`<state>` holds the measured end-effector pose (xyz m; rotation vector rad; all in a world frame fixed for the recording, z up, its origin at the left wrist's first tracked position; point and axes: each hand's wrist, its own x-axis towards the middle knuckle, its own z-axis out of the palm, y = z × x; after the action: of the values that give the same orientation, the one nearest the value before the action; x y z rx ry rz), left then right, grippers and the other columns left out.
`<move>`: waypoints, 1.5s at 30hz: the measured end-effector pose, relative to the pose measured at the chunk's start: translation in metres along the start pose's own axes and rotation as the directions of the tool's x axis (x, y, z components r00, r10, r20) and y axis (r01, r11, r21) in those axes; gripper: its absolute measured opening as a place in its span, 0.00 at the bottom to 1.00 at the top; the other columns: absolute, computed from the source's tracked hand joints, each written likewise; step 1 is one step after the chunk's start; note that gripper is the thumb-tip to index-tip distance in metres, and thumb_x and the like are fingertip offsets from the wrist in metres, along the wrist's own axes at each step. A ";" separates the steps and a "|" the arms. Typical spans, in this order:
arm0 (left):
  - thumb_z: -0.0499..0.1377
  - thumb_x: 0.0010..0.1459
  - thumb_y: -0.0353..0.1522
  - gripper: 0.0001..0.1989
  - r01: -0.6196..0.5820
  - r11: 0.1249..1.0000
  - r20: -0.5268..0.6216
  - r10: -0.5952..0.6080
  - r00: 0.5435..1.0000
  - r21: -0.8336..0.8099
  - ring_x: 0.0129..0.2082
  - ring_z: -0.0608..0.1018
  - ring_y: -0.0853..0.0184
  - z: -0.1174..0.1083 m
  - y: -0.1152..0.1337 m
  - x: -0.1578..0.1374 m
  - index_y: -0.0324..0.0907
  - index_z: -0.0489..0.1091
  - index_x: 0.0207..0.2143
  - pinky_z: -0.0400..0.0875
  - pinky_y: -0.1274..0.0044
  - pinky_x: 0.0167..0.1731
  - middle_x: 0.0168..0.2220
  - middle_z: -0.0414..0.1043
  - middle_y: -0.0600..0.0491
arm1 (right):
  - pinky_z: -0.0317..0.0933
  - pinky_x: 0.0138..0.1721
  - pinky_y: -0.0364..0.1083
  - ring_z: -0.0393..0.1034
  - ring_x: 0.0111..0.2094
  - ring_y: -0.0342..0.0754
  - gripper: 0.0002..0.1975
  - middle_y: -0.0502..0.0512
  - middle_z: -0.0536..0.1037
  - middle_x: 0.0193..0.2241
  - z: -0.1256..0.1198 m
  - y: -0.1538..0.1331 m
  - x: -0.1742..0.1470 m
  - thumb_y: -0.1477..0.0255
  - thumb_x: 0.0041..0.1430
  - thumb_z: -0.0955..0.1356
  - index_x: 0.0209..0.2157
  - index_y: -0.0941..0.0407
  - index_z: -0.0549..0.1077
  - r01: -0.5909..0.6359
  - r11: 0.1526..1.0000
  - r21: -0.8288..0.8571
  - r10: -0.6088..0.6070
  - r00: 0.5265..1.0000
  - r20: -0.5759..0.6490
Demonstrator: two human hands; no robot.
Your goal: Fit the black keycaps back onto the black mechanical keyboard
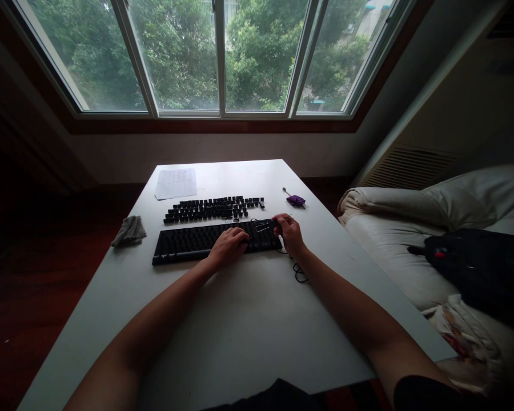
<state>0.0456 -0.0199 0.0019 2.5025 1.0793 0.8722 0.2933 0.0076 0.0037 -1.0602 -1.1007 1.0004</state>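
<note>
A black keyboard (188,241) lies across the white table, its main section without keycaps as far as I can see. My left hand (229,246) is closed on the keyboard right of its middle, fingers curled over it and partly hidden. At the keyboard's right end, my right hand (288,231) pinches a keycap puller (263,226) with thin pale wires that point left over the keys. Its handle is mostly hidden in the fingers. Just behind the keyboard stand rows of loose black keycaps (205,210).
A grey cloth (129,231) lies at the table's left edge, and a printed sheet (175,183) at the far left corner. A purple object with a thin stick (295,201) sits at the back right. The cable (298,273) coils beside my right wrist. A pale sofa (377,245) stands to the right.
</note>
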 end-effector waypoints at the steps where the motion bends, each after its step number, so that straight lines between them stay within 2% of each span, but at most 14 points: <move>1: 0.57 0.61 0.30 0.10 0.024 0.998 -0.025 -0.026 0.999 -0.057 0.49 0.73 0.59 0.000 0.000 0.001 0.45 0.72 0.45 0.67 0.65 0.51 0.48 0.72 0.49 | 0.63 0.21 0.41 0.65 0.21 0.41 0.16 0.49 0.73 0.25 0.001 -0.002 -0.001 0.55 0.58 0.69 0.33 0.55 0.74 0.019 1.000 -0.022 -0.019 1.000 -0.006; 4: 0.57 0.60 0.30 0.09 0.103 0.953 -0.069 -0.128 0.989 -0.286 0.46 0.74 0.62 0.000 -0.003 0.004 0.44 0.72 0.43 0.69 0.69 0.47 0.45 0.72 0.50 | 0.68 0.25 0.42 0.69 0.29 0.44 0.18 0.53 0.76 0.36 0.004 -0.012 -0.006 0.53 0.60 0.67 0.35 0.53 0.75 0.134 0.987 -0.087 -0.134 0.991 0.001; 7: 0.58 0.59 0.32 0.10 0.174 0.815 -0.027 -0.226 0.974 -0.553 0.42 0.75 0.65 0.004 -0.006 0.008 0.43 0.70 0.44 0.70 0.73 0.42 0.44 0.73 0.50 | 0.71 0.29 0.43 0.71 0.35 0.45 0.17 0.56 0.75 0.45 0.008 -0.019 -0.012 0.53 0.62 0.66 0.39 0.52 0.76 0.243 0.959 -0.147 -0.230 0.968 0.103; 9: 0.61 0.58 0.33 0.12 0.203 0.694 0.019 -0.264 0.964 -0.691 0.41 0.75 0.66 0.005 -0.006 0.010 0.42 0.69 0.45 0.71 0.74 0.40 0.45 0.72 0.50 | 0.70 0.30 0.44 0.71 0.32 0.45 0.16 0.55 0.77 0.42 0.011 -0.020 -0.016 0.55 0.64 0.65 0.41 0.52 0.76 0.260 0.948 -0.186 -0.221 0.953 0.206; 12: 0.64 0.57 0.34 0.16 0.214 0.546 0.068 -0.276 0.959 -0.810 0.41 0.76 0.66 0.005 -0.003 0.012 0.42 0.68 0.47 0.71 0.75 0.40 0.45 0.71 0.50 | 0.66 0.28 0.44 0.68 0.26 0.43 0.14 0.51 0.75 0.30 0.014 -0.017 -0.022 0.59 0.65 0.65 0.42 0.52 0.76 0.264 0.928 -0.263 -0.179 0.934 0.309; 14: 0.64 0.56 0.34 0.17 0.215 0.486 0.090 -0.268 0.959 -0.847 0.41 0.76 0.67 0.003 0.001 0.012 0.42 0.67 0.47 0.70 0.76 0.40 0.45 0.71 0.50 | 0.63 0.27 0.43 0.65 0.24 0.43 0.13 0.49 0.73 0.26 0.016 -0.016 -0.024 0.60 0.64 0.66 0.42 0.52 0.77 0.295 0.900 -0.320 -0.182 0.923 0.339; 17: 0.65 0.56 0.35 0.18 0.228 0.438 0.119 -0.263 0.957 -0.870 0.40 0.77 0.67 0.000 0.006 0.013 0.42 0.66 0.47 0.70 0.76 0.39 0.45 0.71 0.51 | 0.60 0.28 0.42 0.63 0.24 0.42 0.12 0.48 0.73 0.25 0.018 -0.016 -0.025 0.62 0.61 0.68 0.42 0.52 0.78 0.347 0.858 -0.377 -0.203 0.906 0.371; 24: 0.65 0.55 0.35 0.19 0.250 0.389 0.174 -0.220 0.960 -0.887 0.40 0.77 0.67 0.000 0.009 0.013 0.43 0.67 0.48 0.71 0.76 0.38 0.46 0.72 0.50 | 0.58 0.28 0.42 0.62 0.23 0.43 0.10 0.47 0.72 0.23 0.021 -0.017 -0.027 0.64 0.59 0.69 0.42 0.50 0.78 0.413 0.807 -0.423 -0.249 0.886 0.392; 30: 0.65 0.56 0.35 0.20 0.263 0.384 0.175 -0.248 0.953 -0.885 0.41 0.78 0.65 0.000 0.009 0.012 0.42 0.70 0.51 0.73 0.72 0.43 0.50 0.73 0.46 | 0.60 0.30 0.44 0.63 0.24 0.44 0.11 0.48 0.72 0.23 0.021 -0.018 -0.029 0.62 0.59 0.70 0.41 0.51 0.79 0.424 0.765 -0.485 -0.277 0.896 0.346; 38: 0.65 0.55 0.35 0.21 0.286 0.359 0.195 -0.268 0.943 -0.888 0.41 0.79 0.63 -0.002 0.012 0.012 0.41 0.73 0.52 0.73 0.68 0.48 0.52 0.75 0.45 | 0.61 0.31 0.44 0.65 0.25 0.46 0.11 0.49 0.73 0.24 0.019 -0.018 -0.028 0.64 0.59 0.70 0.43 0.50 0.78 0.476 0.695 -0.539 -0.312 0.875 0.371; 42: 0.64 0.58 0.36 0.21 0.266 0.398 0.179 -0.243 0.954 -0.878 0.43 0.79 0.61 -0.004 0.009 0.012 0.41 0.73 0.53 0.72 0.66 0.50 0.54 0.74 0.44 | 0.61 0.31 0.45 0.66 0.25 0.46 0.11 0.49 0.74 0.24 0.018 -0.022 -0.023 0.64 0.60 0.69 0.43 0.50 0.78 0.480 0.675 -0.561 -0.313 0.874 0.371; 45: 0.62 0.59 0.36 0.17 0.240 0.536 0.118 -0.251 0.961 -0.809 0.43 0.79 0.62 -0.002 0.004 0.011 0.41 0.73 0.50 0.73 0.69 0.47 0.52 0.75 0.46 | 0.60 0.32 0.45 0.67 0.24 0.45 0.11 0.49 0.75 0.24 0.018 -0.029 -0.009 0.64 0.61 0.69 0.43 0.51 0.78 0.478 0.643 -0.598 -0.328 0.878 0.350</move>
<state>0.0520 -0.0143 0.0099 1.5084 0.7313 0.9952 0.2772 -0.0040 0.0325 -1.1972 -1.8736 0.3262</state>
